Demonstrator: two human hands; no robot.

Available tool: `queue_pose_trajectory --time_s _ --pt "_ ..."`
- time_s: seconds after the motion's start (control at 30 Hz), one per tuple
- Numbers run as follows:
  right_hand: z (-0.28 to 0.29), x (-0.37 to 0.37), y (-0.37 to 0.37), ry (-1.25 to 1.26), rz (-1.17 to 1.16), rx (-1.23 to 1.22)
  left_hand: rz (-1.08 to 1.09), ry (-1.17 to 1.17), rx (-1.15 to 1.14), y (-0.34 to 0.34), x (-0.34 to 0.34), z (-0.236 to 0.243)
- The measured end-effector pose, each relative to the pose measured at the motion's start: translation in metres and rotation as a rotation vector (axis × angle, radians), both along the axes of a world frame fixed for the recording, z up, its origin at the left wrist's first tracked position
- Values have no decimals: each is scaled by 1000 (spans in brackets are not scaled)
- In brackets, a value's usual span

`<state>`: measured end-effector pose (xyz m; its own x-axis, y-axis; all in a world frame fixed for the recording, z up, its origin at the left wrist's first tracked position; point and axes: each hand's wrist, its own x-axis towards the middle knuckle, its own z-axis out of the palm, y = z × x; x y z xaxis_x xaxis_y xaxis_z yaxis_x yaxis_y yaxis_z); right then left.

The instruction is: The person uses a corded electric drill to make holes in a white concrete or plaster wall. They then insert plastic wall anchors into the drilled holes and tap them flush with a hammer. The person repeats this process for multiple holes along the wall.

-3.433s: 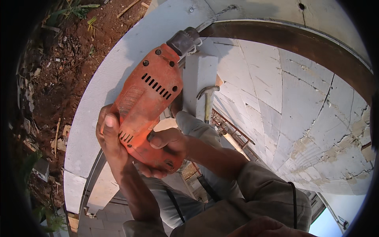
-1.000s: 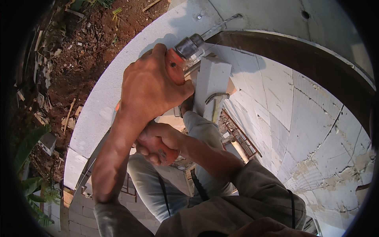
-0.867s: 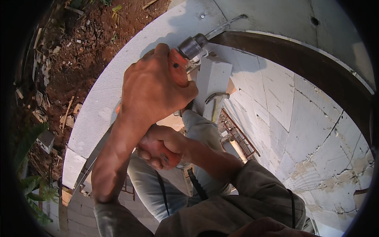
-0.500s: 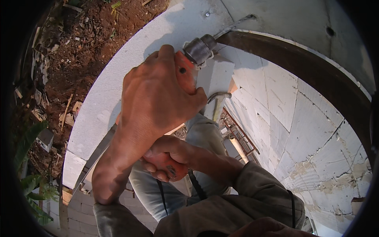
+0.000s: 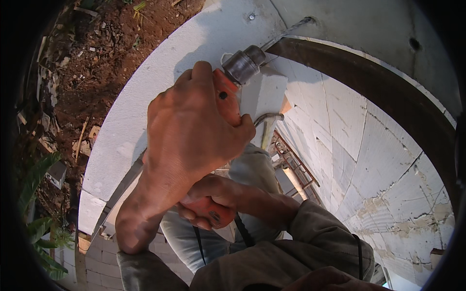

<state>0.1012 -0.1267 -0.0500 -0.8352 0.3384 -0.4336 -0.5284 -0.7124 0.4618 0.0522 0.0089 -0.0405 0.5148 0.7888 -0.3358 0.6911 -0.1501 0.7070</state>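
Observation:
An orange power drill (image 5: pixel 227 99) with a grey metal chuck (image 5: pixel 242 64) points up and to the right. Its twisted drill bit (image 5: pixel 291 30) meets the grey concrete face (image 5: pixel 359 19), the tip out of sight there. My left hand (image 5: pixel 191 119) wraps over the front of the drill's body from above, thumb on the right side. Below it, my right hand (image 5: pixel 206 194) grips the rear of the drill, partly covered by my left wrist. A curved metal bar (image 5: pixel 268 117) sticks out just right of my left thumb.
Beneath the drill curves a pale block ledge (image 5: pixel 121 131). A dark beam (image 5: pixel 378 72) runs along the right, over a white block wall (image 5: pixel 359 145). Reddish soil with debris (image 5: pixel 107 58) lies at upper left, leafy plants (image 5: pixel 41 228) at lower left. A small hole (image 5: pixel 414 44) marks the concrete.
The drill's chuck and my left hand have shifted slightly down and left, away from the concrete face. My right hand has moved a little to the right and down. Both grips stay the same.

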Motion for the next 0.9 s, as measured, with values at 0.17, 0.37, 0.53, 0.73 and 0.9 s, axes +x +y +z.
queue_pose_trajectory --time_s 0.17,0.37,0.53,0.73,0.9 --pt "-1 -1 4 -14 -8 30 -4 11 19 3 0 -1" --pt "0 -6 11 -16 21 12 -4 13 4 8 -2 0" --pt "-2 -9 15 -27 38 -75 -5 -24 -24 11 -1 -7" --pt "-6 -22 22 -21 9 -12 -40 59 -88 24 -5 1" --pt "-8 -22 27 6 15 -61 -81 67 -199 34 -6 3"
